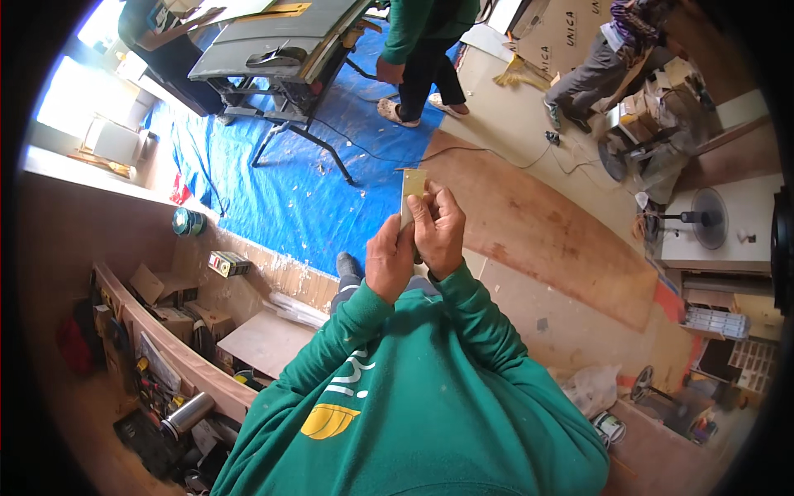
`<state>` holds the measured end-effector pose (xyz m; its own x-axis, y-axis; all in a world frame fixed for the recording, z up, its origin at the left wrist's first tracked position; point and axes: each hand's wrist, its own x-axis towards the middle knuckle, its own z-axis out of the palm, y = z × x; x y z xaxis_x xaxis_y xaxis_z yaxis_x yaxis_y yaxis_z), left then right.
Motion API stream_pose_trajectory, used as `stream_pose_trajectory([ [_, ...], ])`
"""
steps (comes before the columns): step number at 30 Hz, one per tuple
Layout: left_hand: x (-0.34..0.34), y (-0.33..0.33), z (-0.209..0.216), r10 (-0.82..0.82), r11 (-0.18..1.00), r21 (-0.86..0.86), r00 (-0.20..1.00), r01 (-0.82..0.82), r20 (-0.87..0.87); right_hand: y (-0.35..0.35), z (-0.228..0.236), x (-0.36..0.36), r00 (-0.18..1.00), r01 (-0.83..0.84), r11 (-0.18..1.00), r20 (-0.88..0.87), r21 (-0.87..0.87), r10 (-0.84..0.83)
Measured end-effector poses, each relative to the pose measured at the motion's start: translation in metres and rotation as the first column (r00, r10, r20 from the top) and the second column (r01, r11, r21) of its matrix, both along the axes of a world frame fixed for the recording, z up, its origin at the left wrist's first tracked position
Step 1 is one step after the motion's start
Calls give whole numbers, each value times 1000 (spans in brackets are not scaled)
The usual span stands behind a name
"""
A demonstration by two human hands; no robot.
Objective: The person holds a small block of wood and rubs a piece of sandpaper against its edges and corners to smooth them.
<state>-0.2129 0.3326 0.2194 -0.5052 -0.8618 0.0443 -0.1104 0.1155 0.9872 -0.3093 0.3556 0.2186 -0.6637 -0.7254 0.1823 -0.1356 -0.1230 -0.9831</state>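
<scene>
Both my hands are raised together in front of my chest, closed on a small flat rectangular piece [414, 183]. Its face is yellowish and one edge is pale; I cannot make out its exact kind. My left hand [389, 258] grips the lower end, fingers wrapped round it. Higher up, my right hand [440, 230] pinches it with the thumb across the face. The lower part of the piece is hidden by my fingers.
A folding workbench [273, 40] with a hand plane [277, 57] stands on a blue tarp [248, 178]. Two people are beside it; another is at upper right. A cable [463, 150] crosses the floor near a plywood sheet [546, 223]. Left is a shelf [165, 351] of tools.
</scene>
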Motion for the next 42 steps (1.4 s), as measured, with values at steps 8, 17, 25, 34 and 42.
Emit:
stream_pose_trajectory([
  [8,-5,5,-1,2,993,118,1000,-1,-10,-18,-13,-21,997,0,997,71,79,-6],
  [17,3,-17,19,-42,894,414,951,173,-307,4,12,-14,950,-183,980,242,-80,197],
  [25,-11,-26,15,-88,987,117,979,110,-183,4,9,-29,978,-74,988,-201,-135,46],
  [34,-66,-2,12,-282,953,-145,955,268,-92,46,17,-49,828,379,917,-397,-124,-396],
  [42,-77,13,14,-584,749,271,796,604,-159,72,14,-57,889,438,881,-62,-178,-454],
])
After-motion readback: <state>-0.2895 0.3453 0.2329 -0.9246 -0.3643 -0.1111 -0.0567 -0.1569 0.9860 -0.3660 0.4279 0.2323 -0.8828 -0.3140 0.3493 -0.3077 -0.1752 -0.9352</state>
